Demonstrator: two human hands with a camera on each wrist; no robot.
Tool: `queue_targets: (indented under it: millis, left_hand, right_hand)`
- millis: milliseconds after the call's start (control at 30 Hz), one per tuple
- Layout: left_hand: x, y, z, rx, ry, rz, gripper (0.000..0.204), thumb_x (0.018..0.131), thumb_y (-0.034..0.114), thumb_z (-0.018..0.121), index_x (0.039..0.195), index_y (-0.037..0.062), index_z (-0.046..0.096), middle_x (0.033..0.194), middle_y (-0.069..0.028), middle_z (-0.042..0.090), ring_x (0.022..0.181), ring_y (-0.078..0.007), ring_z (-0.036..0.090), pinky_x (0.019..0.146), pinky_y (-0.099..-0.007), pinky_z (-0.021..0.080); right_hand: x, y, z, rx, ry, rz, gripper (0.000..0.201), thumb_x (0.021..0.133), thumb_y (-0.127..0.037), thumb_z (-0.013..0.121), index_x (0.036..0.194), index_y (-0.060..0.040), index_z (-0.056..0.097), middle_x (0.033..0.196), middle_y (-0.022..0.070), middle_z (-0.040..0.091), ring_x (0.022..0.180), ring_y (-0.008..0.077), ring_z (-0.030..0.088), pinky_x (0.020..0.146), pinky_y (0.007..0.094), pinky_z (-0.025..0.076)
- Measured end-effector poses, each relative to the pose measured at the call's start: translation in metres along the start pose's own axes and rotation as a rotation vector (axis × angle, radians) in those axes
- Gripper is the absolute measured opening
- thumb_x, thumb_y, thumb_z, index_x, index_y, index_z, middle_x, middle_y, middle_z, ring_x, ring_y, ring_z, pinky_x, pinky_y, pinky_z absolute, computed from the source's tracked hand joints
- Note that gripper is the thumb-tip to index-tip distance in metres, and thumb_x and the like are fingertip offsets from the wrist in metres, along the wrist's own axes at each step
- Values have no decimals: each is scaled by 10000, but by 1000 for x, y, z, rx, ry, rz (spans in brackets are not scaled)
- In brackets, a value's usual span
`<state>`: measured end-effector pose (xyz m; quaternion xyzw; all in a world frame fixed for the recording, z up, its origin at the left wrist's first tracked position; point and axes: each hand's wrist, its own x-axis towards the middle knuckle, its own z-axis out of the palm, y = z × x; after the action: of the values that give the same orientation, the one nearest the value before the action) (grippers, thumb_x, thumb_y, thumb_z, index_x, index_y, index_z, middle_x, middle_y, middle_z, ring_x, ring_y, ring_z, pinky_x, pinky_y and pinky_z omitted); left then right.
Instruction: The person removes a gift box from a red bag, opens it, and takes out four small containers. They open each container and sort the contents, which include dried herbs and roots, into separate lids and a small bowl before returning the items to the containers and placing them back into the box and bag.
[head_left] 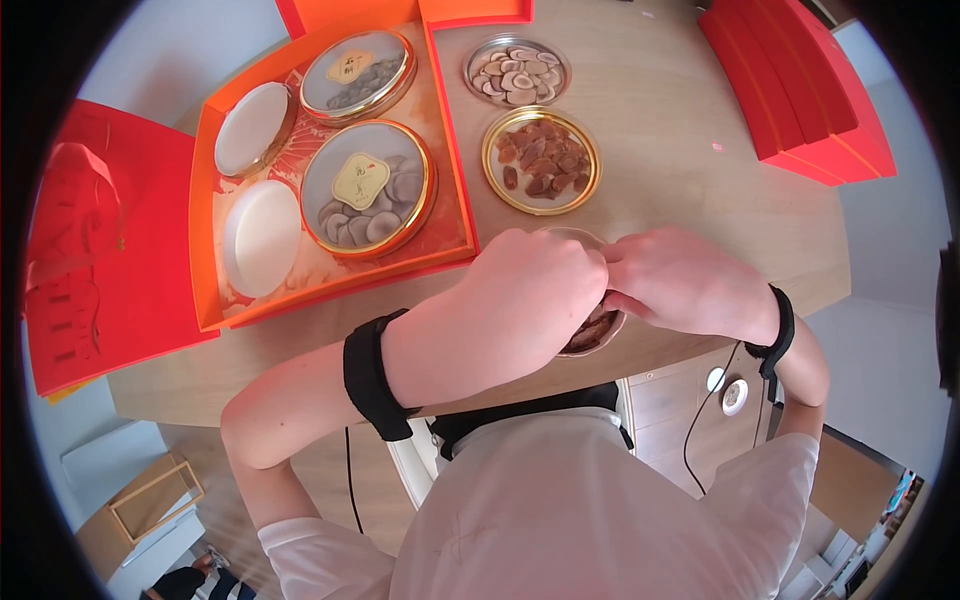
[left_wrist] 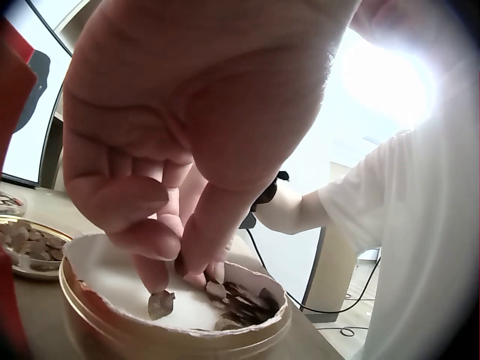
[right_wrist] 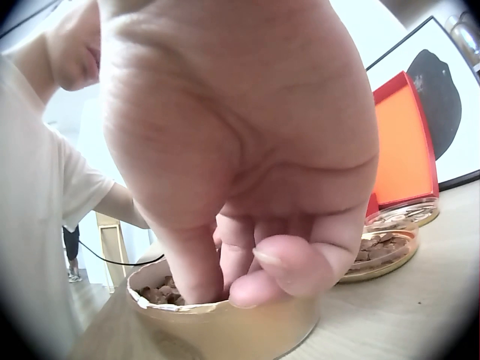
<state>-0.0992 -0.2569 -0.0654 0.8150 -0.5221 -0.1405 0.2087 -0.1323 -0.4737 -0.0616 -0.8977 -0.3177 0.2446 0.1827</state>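
Observation:
A round gold tub (left_wrist: 247, 346) with a torn white rim stands near the table's front edge, dark brown slices (left_wrist: 244, 304) heaped along one side inside. My left hand (head_left: 510, 305) reaches down into it, fingers bent; a small slice (left_wrist: 160, 304) is at one fingertip, and thumb and forefinger meet by the heap. My right hand (right_wrist: 240, 150) is over the same tub, thumb and some fingers inside the rim and others curled above it; whether they pinch a slice is hidden. In the head view both hands touch or nearly touch above the tub.
Behind the tub are a gold-rimmed dish of reddish-brown pieces (head_left: 543, 158) and a dish of pale slices (head_left: 517, 75). An orange box (head_left: 205, 250) with round tins lies left, beside a red bag (head_left: 110, 250). Red boxes (head_left: 800, 90) stand at the right.

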Motion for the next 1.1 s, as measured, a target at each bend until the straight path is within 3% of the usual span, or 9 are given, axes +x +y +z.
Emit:
queue_targets:
  millis: [233,533,667,767,833,867,1100]
  left_hand:
    - [8,2,-16,92,-63,-64,161,802,93,710,865,-13,608,731,-174,655,655,-343,689,550,-424,531]
    - [21,-13,-18,363,274,-217,163,846,115,701,924,10,603,800,-114,658,704,-327,691,595,-419,547]
    - [4,-1,-12,288,221,-141,153,817,109,700,911,27,612,832,-91,641,749,-291,691,606,-400,546]
    - [-6,-3,1,293,95,-35,140,778,97,701,888,41,633,857,-85,639,827,-269,675,660,-390,549]
    - [-10,-7,11,307,62,87,144,747,94,709,869,47,650,879,-88,638,882,-259,656,712,-384,549]
    - [-12,-10,17,252,74,130,142,721,82,720,843,36,665,891,-89,628,917,-250,629,752,-370,533]
    - [-14,-10,25,353,101,175,134,705,67,725,819,27,667,862,-67,603,895,-209,615,712,-339,510]
  right_hand:
    - [0,4,1,-24,-1,-31,6,847,-35,657,843,-37,652,829,124,652,830,339,639,727,440,513]
    - [-1,0,-1,-44,-8,-27,58,911,-78,692,967,-63,681,873,96,671,836,313,661,732,435,525]
    - [-2,2,2,-11,46,-59,70,828,-8,671,895,-25,666,836,138,650,849,332,647,749,445,527]
    - [-3,4,5,-16,90,-98,85,823,-5,671,906,-22,671,846,134,649,853,329,644,756,445,530]
    - [-4,-1,0,-50,20,-57,161,830,3,692,984,-36,667,907,124,646,911,324,638,795,446,525]
    - [-4,-3,-2,-68,-14,-35,199,833,7,702,1023,-43,665,937,119,644,940,321,636,814,446,523]
    - [-7,-2,3,-50,72,-48,154,849,-11,713,965,-52,622,916,98,617,933,302,617,817,427,512]
